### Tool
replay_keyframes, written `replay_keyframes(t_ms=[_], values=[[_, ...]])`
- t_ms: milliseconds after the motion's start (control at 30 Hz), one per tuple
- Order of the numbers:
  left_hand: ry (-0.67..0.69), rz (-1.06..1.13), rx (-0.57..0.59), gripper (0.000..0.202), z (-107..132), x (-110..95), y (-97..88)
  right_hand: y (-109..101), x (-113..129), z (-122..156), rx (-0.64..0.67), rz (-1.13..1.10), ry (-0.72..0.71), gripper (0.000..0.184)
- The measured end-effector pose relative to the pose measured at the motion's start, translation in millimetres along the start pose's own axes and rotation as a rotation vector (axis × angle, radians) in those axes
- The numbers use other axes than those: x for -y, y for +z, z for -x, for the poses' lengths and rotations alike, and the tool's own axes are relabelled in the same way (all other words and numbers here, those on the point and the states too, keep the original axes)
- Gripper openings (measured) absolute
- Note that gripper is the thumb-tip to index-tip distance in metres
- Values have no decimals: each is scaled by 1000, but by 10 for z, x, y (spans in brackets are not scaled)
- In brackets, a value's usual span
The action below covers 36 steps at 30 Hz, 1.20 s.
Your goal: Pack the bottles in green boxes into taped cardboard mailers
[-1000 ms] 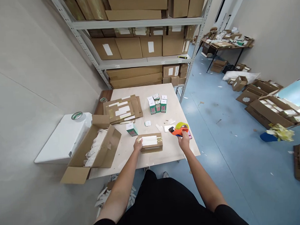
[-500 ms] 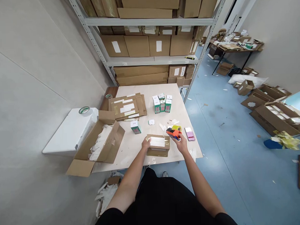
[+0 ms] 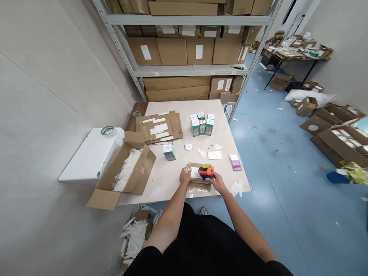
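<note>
Close to the table's front edge lies a small cardboard box (image 3: 200, 187) with a white surface on top and clear tape along its near side. My left hand (image 3: 185, 176) is closed on its left end; the fingertips are partly hidden. An orange and blue tape dispenser (image 3: 205, 173) with a yellow part is gripped in my right hand (image 3: 217, 181). It is over the right part of the box and covers some of the white top; whether it touches cannot be told.
The table (image 3: 161, 183) also bears green-and-white boxes (image 3: 202, 127), flattened cardboard (image 3: 171, 126), a white card (image 3: 214, 155) and pinkish cards (image 3: 235, 163). An open carton (image 3: 140, 175) with white paper stands left. Behind is a shelf rack (image 3: 190, 69) of cartons.
My right hand has brought the tape dispenser left, from beside the box to over it. A white card formerly behind the dispenser now shows. My left hand stays at the box's left end.
</note>
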<state>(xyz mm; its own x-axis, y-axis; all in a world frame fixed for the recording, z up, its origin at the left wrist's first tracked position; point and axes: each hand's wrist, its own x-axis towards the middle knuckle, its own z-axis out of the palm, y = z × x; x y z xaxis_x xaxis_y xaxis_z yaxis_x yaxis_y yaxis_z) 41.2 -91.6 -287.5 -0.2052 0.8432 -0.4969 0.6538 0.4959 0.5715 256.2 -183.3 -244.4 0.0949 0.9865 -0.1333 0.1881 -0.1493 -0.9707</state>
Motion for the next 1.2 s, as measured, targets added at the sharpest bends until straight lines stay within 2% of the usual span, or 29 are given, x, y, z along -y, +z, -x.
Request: replay_keyframes(t_ms=[100,167,233,300,400,467,567,733,900,1000,1100,1200], values=[[151,0,-127,61,107,7,-67,64,-149,19,8,12,43,45],[304,139,-137,57,183,32,-124,47,-212,3,9,-8,52,47],[397,367,13,63,254,63,-183,15,-246,-27,22,-47,60,50],[438,534,232,75,316,81,-238,-12,-256,-53,35,-70,64,53],[491,602,461,87,402,56,-315,-33,-244,-62,46,-66,60,54],[518,625,518,91,457,9,-367,-41,-231,-52,51,-53,61,53],[534,663,540,92,540,-69,-455,-48,-224,-35,60,-55,65,51],[557,701,618,83,684,-156,-615,-39,-248,-47,82,-91,56,51],[599,643,621,52,798,-255,-728,-21,-287,-74,77,-72,33,49],[598,600,580,44,837,-320,-753,-19,-304,-85,74,-6,34,48],[576,616,509,45,861,-393,-758,-22,-310,-94,86,31,28,50],[593,640,357,35,861,-488,-772,-18,-303,-100,105,-16,10,49]])
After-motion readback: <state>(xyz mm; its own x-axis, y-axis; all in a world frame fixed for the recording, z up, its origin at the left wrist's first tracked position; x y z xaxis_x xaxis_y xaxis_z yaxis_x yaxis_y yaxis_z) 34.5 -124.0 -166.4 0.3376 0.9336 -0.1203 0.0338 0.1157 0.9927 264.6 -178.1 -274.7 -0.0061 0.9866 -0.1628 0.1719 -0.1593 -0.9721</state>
